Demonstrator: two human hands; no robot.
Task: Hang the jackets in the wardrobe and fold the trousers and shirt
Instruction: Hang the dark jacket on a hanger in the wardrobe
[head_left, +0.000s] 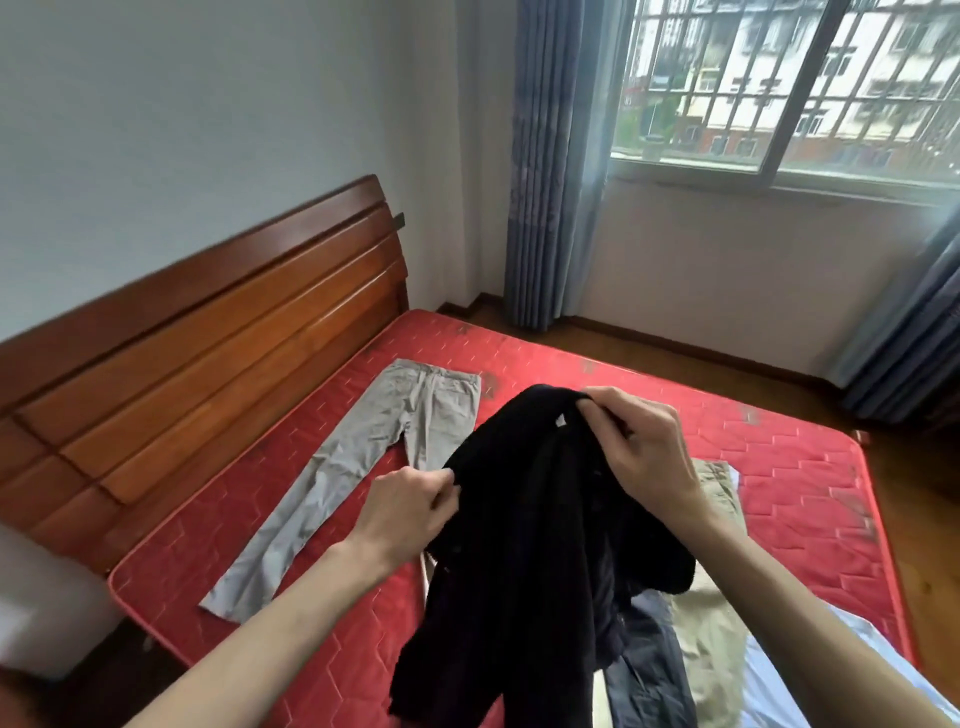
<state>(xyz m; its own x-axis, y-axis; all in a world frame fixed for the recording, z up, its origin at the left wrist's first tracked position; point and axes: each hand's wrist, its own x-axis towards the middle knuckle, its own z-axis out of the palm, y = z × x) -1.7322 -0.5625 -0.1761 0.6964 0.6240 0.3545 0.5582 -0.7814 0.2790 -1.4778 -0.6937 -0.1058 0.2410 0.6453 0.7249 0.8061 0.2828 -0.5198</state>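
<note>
Both hands hold a black jacket (540, 525) up over the red mattress (779, 483). The left hand (410, 512) pinches its edge at 9 o'clock of the garment; the right hand (644, 447) curls its grip round the top, near a small white label, at 1 o'clock. Grey trousers (358, 467) lie flat on the mattress at 10 o'clock of the jacket. Under the jacket, at 5 o'clock, lies a pile of clothes (706, 644): something dark, something khaki, perhaps a pale blue shirt.

Bare red mattress (649, 410) lies open between grey trousers (358, 457) and window wall.
</note>
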